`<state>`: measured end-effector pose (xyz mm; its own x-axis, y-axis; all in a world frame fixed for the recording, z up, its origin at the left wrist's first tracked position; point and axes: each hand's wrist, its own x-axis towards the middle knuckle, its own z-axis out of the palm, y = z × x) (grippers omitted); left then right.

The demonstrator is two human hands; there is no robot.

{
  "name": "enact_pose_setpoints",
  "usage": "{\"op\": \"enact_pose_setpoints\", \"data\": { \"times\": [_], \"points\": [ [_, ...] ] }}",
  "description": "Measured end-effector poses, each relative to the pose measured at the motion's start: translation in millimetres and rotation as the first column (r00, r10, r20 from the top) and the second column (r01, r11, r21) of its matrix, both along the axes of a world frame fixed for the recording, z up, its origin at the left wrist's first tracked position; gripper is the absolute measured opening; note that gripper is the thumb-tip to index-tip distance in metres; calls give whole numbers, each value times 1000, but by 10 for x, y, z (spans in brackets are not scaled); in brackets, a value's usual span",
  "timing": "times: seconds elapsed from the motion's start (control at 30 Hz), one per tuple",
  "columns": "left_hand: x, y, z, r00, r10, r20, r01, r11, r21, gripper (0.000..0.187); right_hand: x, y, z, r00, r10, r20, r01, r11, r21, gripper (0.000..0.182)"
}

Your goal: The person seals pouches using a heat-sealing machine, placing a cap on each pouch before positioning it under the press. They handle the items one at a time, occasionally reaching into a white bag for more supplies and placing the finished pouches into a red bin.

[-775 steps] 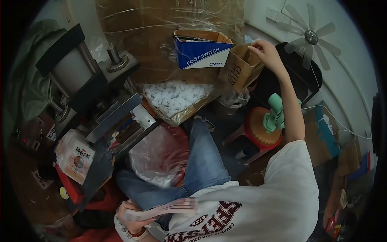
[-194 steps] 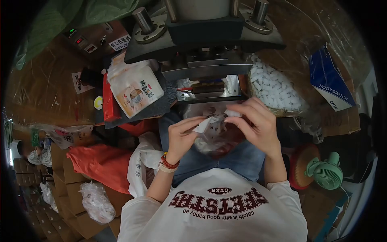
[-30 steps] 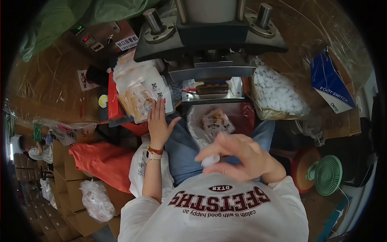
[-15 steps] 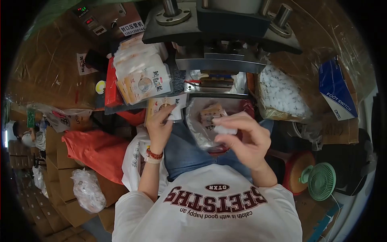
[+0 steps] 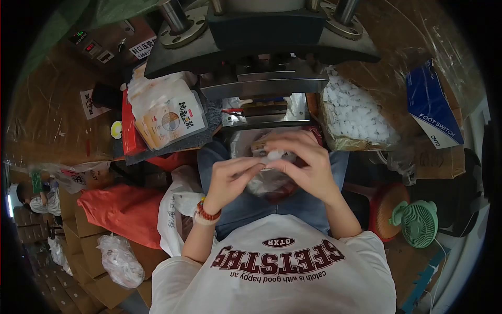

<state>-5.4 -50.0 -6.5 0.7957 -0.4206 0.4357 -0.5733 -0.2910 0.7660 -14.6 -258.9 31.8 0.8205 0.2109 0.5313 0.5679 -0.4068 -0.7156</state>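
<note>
My left hand (image 5: 230, 180) is closed in a pinch in front of my lap, and what its fingertips hold is hidden. Close by, fingertips almost meeting it, my right hand (image 5: 306, 165) pinches a small white plastic piece (image 5: 275, 155). Beneath both hands lies a clear plastic bag (image 5: 241, 142) on my lap, partly covered, with printed packets in it. A stack of printed pouches (image 5: 170, 120) lies to the left on the bench. At the right stands an open box of small white pieces (image 5: 355, 112).
Ahead of me is a press machine (image 5: 266, 31) with a metal bar (image 5: 266, 86) above a lit slot. A red box (image 5: 133, 128) edges the pouch stack. Also around are a blue foot switch box (image 5: 434, 107), a green fan (image 5: 419, 225) and an orange-red cloth (image 5: 123, 204).
My left hand has moved right, away from the pouch stack, and the pouch it held no longer shows. My right hand has moved left with the white piece, so the hands come together.
</note>
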Motion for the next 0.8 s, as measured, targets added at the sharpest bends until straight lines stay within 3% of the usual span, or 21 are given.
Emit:
{"op": "enact_pose_setpoints", "data": {
  "times": [0.03, 0.07, 0.1, 0.13, 0.17, 0.2, 0.23, 0.27, 0.3, 0.37, 0.5, 0.57, 0.6, 0.63, 0.67, 0.7, 0.73, 0.8],
  "points": [
    [67, -47, -159, 946, -4, -324, 1, 1000, -11, 19, 49, -2, -85, 990, -91, -109, 89, 996, -23, 48],
    [135, -83, -281, 791, -10, -612, -3, 1000, -19, 15, 78, -31, -117, 978, -148, -147, 150, 989, -3, 52],
    [201, -155, -273, 653, 5, -757, -52, 998, -38, 22, 102, -107, -115, 967, -221, -125, 227, 973, 36, 50],
    [273, -225, -267, 654, 8, -756, -54, 998, -37, 22, 125, -204, -74, 951, -291, -106, 299, 951, 73, 49],
    [337, -288, -266, 612, -104, -784, -172, 950, -261, 22, 117, -307, 23, 897, -410, -164, 423, 905, 47, 42],
    [403, -328, -265, 579, -222, -784, -296, 839, -456, 21, 145, -422, 79, 859, -499, -112, 500, 866, -25, 38],
    [503, -362, -182, 533, -298, -792, -333, 786, -521, 21, 222, -552, 97, 814, -579, -51, 574, 814, -92, 34],
    [610, -384, -194, 509, -342, -790, -357, 751, -555, 19, 352, -683, -7, 776, -623, 102, 627, 745, -227, 32],
    [702, -397, -213, 485, -385, -785, -382, 714, -586, 18, 495, -781, -200, 778, -620, 98, 624, 748, -228, 32],
    [759, -385, -246, 484, -377, -790, -374, 727, -576, 21, 686, -887, -565, 679, -640, 359, 708, 441, -552, 32],
    [777, -316, -332, 504, -294, -812, -358, 784, -507, 30, 674, -905, -579, 745, -630, 219, 615, 521, -592, 31],
    [805, -151, -276, 762, 176, -623, -347, 924, -163, 32, 696, -927, -575, 744, -627, 231, 616, 510, -600, 29],
    [819, 44, -240, 819, 456, -348, -459, 885, 77, 49, 719, -924, -557, 749, -621, 231, 614, 518, -596, 29],
    [765, 157, -107, 741, 655, 146, -656, 662, 362, 59, 714, -918, -539, 749, -612, 253, 615, 501, -609, 29],
    [693, 265, 21, 537, 558, 632, -842, 306, 445, 69, 700, -919, -531, 749, -603, 274, 617, 483, -622, 29],
    [667, 484, -174, 618, 568, 543, -772, 309, 555, 76, 704, -938, -536, 752, -602, 269, 613, 488, -622, 29],
    [581, 647, -296, 617, 570, 543, -772, 304, 559, 76, 724, -964, -539, 761, -588, 275, 615, 520, -593, 28],
    [423, 840, -380, 845, 336, 417, -534, 588, 608, 57, 761, -970, -473, 764, -576, 291, 626, 550, -553, 26]
  ]
}}
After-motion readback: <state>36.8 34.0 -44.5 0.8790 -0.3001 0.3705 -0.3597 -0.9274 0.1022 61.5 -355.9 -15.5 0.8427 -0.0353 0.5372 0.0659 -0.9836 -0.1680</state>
